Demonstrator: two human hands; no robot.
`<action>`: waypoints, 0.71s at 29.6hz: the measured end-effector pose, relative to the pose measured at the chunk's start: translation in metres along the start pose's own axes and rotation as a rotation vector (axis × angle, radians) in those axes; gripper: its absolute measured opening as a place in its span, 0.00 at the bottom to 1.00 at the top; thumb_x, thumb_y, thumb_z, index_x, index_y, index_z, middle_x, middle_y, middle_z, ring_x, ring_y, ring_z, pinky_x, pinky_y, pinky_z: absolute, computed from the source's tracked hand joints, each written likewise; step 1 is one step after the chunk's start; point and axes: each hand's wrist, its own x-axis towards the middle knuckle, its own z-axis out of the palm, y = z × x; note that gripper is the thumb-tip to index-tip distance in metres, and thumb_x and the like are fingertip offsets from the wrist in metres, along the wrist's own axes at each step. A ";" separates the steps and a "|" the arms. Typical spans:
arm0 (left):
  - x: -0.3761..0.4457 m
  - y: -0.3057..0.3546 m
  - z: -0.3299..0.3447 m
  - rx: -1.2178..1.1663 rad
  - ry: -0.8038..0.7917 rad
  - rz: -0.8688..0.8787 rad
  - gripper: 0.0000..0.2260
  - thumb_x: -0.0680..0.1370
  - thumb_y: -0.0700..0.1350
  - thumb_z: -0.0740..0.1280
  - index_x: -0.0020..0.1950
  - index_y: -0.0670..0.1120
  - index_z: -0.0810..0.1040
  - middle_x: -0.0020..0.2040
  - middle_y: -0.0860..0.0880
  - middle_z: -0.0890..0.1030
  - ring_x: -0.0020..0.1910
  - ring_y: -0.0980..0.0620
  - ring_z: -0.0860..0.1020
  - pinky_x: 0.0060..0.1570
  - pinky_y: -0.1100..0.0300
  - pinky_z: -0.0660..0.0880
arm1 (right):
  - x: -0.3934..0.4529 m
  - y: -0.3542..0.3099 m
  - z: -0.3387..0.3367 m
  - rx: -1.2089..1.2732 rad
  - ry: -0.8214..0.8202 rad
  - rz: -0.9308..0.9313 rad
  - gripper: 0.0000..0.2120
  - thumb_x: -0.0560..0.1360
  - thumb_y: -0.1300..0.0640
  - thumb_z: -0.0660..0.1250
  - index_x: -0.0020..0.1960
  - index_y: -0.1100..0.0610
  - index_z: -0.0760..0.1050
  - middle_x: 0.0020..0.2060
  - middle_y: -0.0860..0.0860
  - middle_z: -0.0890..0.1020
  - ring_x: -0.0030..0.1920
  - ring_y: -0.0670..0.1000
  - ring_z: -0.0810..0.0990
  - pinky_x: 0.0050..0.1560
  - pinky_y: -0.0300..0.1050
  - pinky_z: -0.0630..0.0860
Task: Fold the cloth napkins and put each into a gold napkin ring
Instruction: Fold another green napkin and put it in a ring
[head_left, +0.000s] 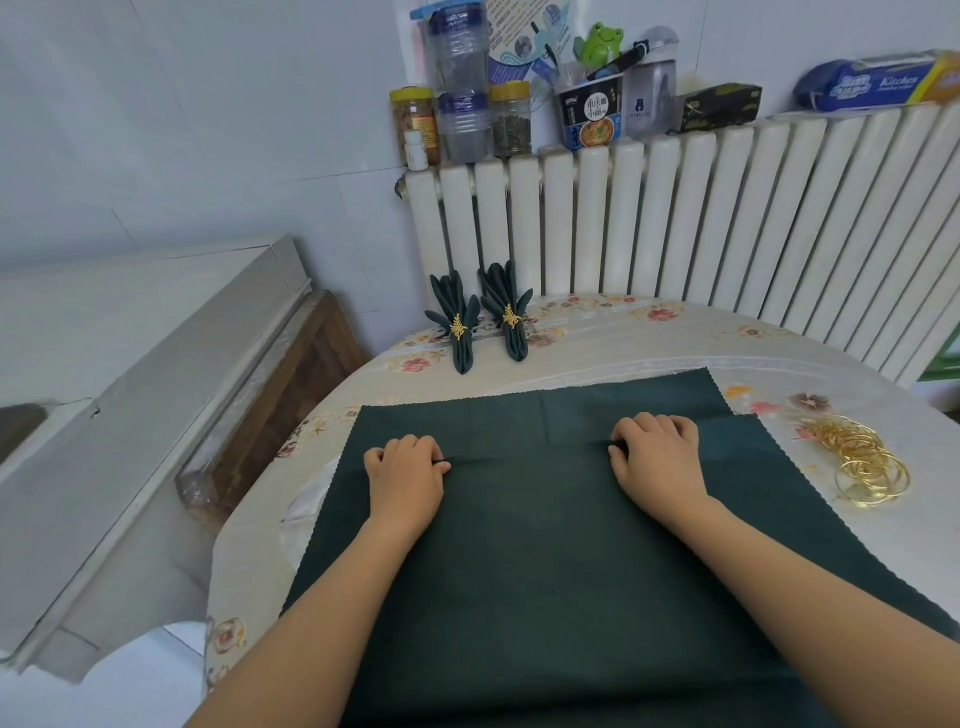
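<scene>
A dark green cloth napkin lies spread flat on the round table, with more green cloth showing beneath it at the far right. My left hand pinches a low ridge of the cloth at its left part. My right hand pinches the same ridge further right. The ridge runs straight between both hands. Two folded green napkins, each held in a gold leaf ring, stand at the table's far edge. A pile of loose gold napkin rings lies to the right of the cloth.
The table wears a floral plastic cover. A white radiator stands behind it, with jars, a noodle cup and boxes on top. A grey cabinet stands at the left, close to the table's edge.
</scene>
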 end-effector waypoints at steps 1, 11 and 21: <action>0.001 0.000 0.000 -0.004 0.007 -0.002 0.07 0.80 0.51 0.60 0.52 0.51 0.75 0.50 0.54 0.76 0.53 0.52 0.72 0.58 0.56 0.60 | 0.001 -0.001 0.000 -0.013 -0.013 -0.002 0.08 0.77 0.53 0.60 0.51 0.53 0.75 0.47 0.49 0.78 0.53 0.53 0.74 0.64 0.47 0.54; 0.002 -0.002 0.005 -0.052 0.022 -0.004 0.09 0.81 0.51 0.59 0.58 0.52 0.75 0.56 0.53 0.75 0.59 0.52 0.71 0.63 0.54 0.58 | 0.006 -0.011 -0.007 -0.128 -0.074 0.043 0.12 0.79 0.56 0.55 0.59 0.51 0.72 0.54 0.48 0.76 0.60 0.53 0.69 0.69 0.51 0.49; 0.012 -0.026 -0.014 0.018 -0.135 0.151 0.07 0.79 0.51 0.62 0.56 0.54 0.75 0.54 0.54 0.73 0.59 0.52 0.70 0.63 0.56 0.57 | -0.041 -0.071 -0.021 0.319 -0.258 -0.330 0.16 0.77 0.48 0.60 0.64 0.46 0.73 0.58 0.46 0.73 0.59 0.50 0.68 0.61 0.43 0.64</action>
